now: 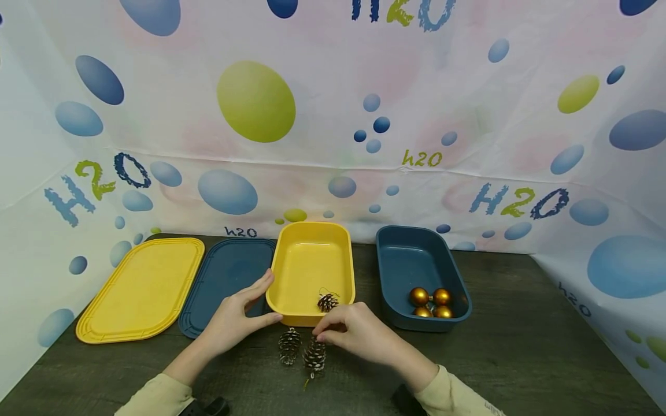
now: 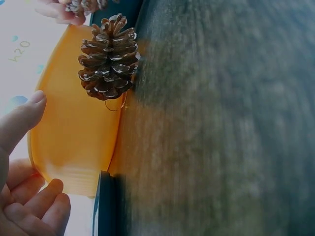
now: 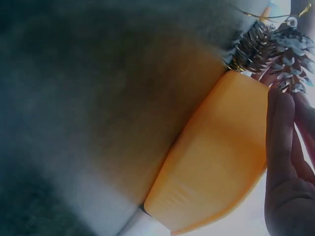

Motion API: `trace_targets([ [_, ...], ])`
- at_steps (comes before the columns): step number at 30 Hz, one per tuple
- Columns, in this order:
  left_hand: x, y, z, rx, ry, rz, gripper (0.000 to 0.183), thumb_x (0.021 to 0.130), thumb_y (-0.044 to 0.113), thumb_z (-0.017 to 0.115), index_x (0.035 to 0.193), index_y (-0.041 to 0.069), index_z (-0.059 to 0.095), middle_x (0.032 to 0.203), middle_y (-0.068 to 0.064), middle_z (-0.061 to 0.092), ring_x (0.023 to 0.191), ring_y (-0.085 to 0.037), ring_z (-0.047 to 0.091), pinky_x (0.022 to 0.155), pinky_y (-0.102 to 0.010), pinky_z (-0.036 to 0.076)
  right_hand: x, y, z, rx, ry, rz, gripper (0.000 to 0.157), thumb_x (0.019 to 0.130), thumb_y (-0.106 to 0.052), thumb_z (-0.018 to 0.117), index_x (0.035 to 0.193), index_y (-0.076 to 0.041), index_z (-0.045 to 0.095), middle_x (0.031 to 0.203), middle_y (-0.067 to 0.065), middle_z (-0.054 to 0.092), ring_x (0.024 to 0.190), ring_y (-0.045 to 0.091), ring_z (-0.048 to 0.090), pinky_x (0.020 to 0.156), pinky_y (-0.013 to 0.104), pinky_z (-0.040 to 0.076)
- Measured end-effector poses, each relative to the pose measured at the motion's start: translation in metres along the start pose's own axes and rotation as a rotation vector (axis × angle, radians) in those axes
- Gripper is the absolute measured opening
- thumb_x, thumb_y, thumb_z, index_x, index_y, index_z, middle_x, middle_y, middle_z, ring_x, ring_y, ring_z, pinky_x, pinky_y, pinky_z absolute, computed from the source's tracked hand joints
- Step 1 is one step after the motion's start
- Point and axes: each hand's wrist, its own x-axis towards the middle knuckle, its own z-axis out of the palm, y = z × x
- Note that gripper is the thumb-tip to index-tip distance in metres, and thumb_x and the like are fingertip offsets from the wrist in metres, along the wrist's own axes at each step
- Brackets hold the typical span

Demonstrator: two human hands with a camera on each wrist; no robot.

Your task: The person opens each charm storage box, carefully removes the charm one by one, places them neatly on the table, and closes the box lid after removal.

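My right hand [image 1: 359, 335] pinches a frosted pine cone [image 1: 314, 355] by its end, just in front of the yellow container [image 1: 312, 319]. In the right wrist view this pine cone [image 3: 294, 59] sticks out from the fingertips. Beside it, a second pine cone [image 1: 289, 345] lies on the table, seen large in the left wrist view. A third pine cone [image 1: 328, 301] with a thin gold loop is inside the yellow container, at its near end. My left hand [image 1: 234, 318] rests at the container's near left corner, fingers spread along the side and thumb at the front wall.
Right of the yellow container, a dark blue container [image 1: 411, 260] holds several gold baubles [image 1: 430, 303]. To the left lie a dark blue lid [image 1: 236, 263] and a yellow lid [image 1: 145, 289]. A patterned white curtain [image 1: 333, 115] hangs behind the dark table [image 1: 520, 346].
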Motion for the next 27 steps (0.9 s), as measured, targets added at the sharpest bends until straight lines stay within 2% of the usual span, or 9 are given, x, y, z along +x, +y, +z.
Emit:
trace_targets([
  [9, 0.0, 0.0, 0.0, -0.004, 0.001, 0.0, 0.087, 0.079, 0.047, 0.074, 0.148, 0.011, 0.035, 0.154, -0.001, 0.027, 0.134, -0.024, 0.036, 0.098, -0.044, 0.043, 0.001, -0.002, 0.008, -0.206, 0.032, -0.002, 0.005, 0.087, -0.011, 0.071, 0.088, -0.011, 0.075, 0.081, -0.008, 0.069, 0.072, -0.005, 0.058, 0.062, 0.012, 0.047],
  [15, -0.001, 0.0, 0.001, 0.003, 0.004, 0.011, 0.086, 0.079, 0.046, 0.074, 0.148, 0.01, 0.035, 0.154, -0.003, 0.027, 0.133, -0.027, 0.037, 0.097, -0.045, 0.043, 0.003, -0.003, 0.011, -0.31, 0.037, -0.042, 0.004, 0.086, -0.008, 0.071, 0.087, -0.008, 0.075, 0.082, -0.005, 0.07, 0.076, -0.001, 0.062, 0.067, 0.012, 0.049],
  [24, -0.001, 0.0, 0.001, -0.005, 0.002, 0.005, 0.085, 0.08, 0.045, 0.074, 0.148, 0.01, 0.035, 0.154, -0.003, 0.027, 0.132, -0.027, 0.038, 0.097, -0.044, 0.043, 0.002, -0.002, 0.009, -0.323, 0.044, -0.037, 0.004, 0.087, -0.01, 0.071, 0.087, -0.009, 0.075, 0.082, -0.006, 0.07, 0.078, -0.001, 0.063, 0.069, 0.012, 0.049],
  [27, -0.001, 0.001, 0.001, -0.001, 0.001, 0.011, 0.083, 0.081, 0.044, 0.073, 0.147, 0.011, 0.036, 0.153, -0.004, 0.028, 0.132, -0.028, 0.039, 0.097, -0.045, 0.044, 0.002, -0.003, 0.005, -0.283, 0.047, -0.021, 0.004, 0.087, -0.009, 0.071, 0.088, -0.009, 0.075, 0.082, -0.006, 0.07, 0.077, -0.001, 0.062, 0.067, 0.013, 0.049],
])
